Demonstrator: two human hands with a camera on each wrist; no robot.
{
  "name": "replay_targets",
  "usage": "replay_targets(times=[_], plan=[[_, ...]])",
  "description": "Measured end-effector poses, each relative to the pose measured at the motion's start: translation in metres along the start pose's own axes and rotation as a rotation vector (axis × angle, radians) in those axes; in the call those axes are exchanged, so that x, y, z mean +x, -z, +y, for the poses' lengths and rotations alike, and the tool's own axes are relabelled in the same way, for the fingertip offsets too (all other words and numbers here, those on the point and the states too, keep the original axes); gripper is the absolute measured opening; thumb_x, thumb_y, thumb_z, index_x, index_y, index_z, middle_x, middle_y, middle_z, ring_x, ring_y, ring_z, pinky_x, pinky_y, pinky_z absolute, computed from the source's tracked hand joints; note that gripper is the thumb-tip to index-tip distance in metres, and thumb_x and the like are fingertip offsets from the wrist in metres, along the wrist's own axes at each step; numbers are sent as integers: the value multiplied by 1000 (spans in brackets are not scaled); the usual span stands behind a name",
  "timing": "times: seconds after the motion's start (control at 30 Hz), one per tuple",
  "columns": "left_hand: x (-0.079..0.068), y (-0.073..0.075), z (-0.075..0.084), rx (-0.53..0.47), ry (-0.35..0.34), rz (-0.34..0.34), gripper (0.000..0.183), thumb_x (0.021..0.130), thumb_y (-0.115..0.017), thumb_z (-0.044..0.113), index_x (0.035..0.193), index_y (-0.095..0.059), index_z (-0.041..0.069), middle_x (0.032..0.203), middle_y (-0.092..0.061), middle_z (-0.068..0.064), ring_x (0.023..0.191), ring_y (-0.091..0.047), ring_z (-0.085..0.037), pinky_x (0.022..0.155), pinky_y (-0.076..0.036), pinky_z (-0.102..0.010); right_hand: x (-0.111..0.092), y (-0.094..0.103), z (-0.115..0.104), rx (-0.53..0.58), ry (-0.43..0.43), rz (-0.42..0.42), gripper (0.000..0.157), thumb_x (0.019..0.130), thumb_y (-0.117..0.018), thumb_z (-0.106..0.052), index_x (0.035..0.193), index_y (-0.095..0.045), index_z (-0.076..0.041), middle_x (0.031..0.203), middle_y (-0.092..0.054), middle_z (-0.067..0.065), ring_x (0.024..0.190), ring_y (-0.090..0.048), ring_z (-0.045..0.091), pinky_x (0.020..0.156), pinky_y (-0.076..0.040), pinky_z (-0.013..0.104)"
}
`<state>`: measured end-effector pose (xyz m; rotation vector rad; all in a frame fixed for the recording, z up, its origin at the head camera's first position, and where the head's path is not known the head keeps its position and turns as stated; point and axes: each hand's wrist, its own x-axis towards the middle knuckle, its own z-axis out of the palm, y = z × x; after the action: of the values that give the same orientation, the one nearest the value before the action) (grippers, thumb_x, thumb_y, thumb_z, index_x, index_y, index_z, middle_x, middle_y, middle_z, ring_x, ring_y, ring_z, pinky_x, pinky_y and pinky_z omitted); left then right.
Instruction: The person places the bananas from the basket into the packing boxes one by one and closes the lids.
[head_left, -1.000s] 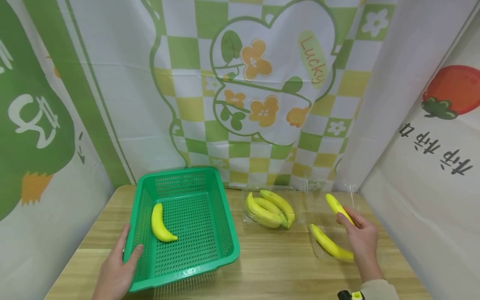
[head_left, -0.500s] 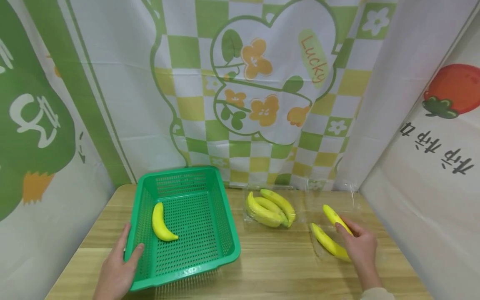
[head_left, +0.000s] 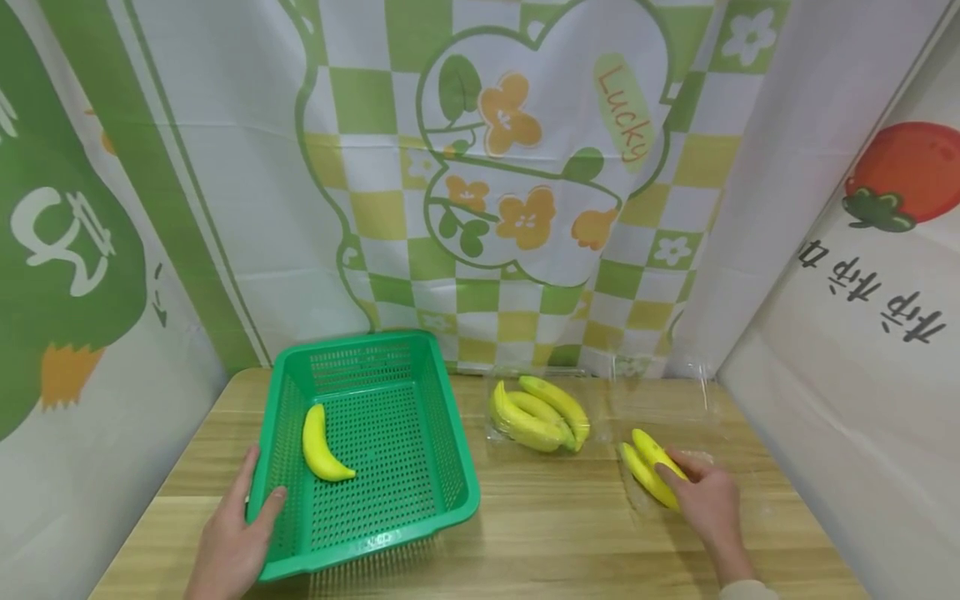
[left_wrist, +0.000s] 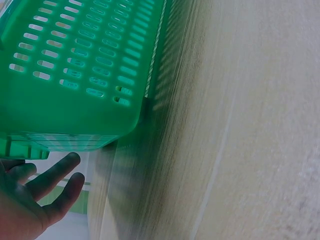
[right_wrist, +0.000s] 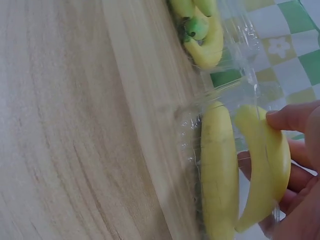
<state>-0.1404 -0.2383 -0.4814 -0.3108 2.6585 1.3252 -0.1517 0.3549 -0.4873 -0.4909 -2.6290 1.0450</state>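
In the head view, my right hand [head_left: 705, 500] pinches a yellow banana [head_left: 651, 450] between thumb and fingers. It holds it in a clear plastic container, right beside a second banana [right_wrist: 218, 170]. The right wrist view shows both bananas side by side, the container's clear wall partly in front of them. My left hand [head_left: 236, 529] holds the left rim of a green plastic basket [head_left: 378, 542], thumb over the rim and fingers along the outer side. In the left wrist view those fingers [left_wrist: 57, 182] look loosely spread near the basket's corner. One banana [head_left: 321, 446] lies inside the basket.
Another clear container with several bananas [head_left: 536, 417] stands between the basket and my right hand. An upright clear lid [head_left: 660, 383] rises behind the right container. Everything rests on a wooden table [head_left: 547, 533], with printed cloth [head_left: 525, 325] hanging at the back and sides.
My right hand has lowered the banana and moved it slightly left, down beside the other banana in the container. The left hand and basket have stayed in place.
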Motion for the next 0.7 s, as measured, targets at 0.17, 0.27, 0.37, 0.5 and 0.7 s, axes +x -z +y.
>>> replay_targets(times=[0.17,0.27,0.37,0.5,0.7], plan=[[0,-1,0,-2,-8,9,78,114,-38,49,167,18,36,177,7,-21,157,-6,-63,122,-15,-83,1,-3,2,-58,21,-43,45,98,-76,-27,134,-72,-1,136,-70,23,132,-62,48,111,-52,58],[0,-1,-1,-1,-6,12,78,114,-38,49,167,18,36,177,6,-22,157,-6,-63,122,-15,-82,2,-3,3,-85,24,-63,46,99,-75,-28,136,-70,0,137,-69,25,134,-60,51,111,-50,63],[0,-1,-1,-3,4,8,78,114,-37,50,167,18,36,177,6,-22,157,-7,-63,122,-16,-82,3,-3,2,-90,16,-75,47,99,-74,-28,137,-69,0,137,-68,25,135,-58,51,110,-49,64],[0,0,0,-4,6,6,78,114,-37,50,167,19,36,177,6,-22,157,-7,-63,122,-17,-81,3,-2,2,-58,-11,-83,50,101,-73,-30,140,-67,0,139,-67,24,137,-57,50,114,-47,62],[0,-1,0,-5,-12,18,78,114,-38,49,167,18,36,177,5,-22,157,-7,-63,122,-16,-82,4,2,-1,43,-85,-68,58,101,-73,-40,144,-65,-2,139,-68,23,132,-64,46,113,-50,59]])
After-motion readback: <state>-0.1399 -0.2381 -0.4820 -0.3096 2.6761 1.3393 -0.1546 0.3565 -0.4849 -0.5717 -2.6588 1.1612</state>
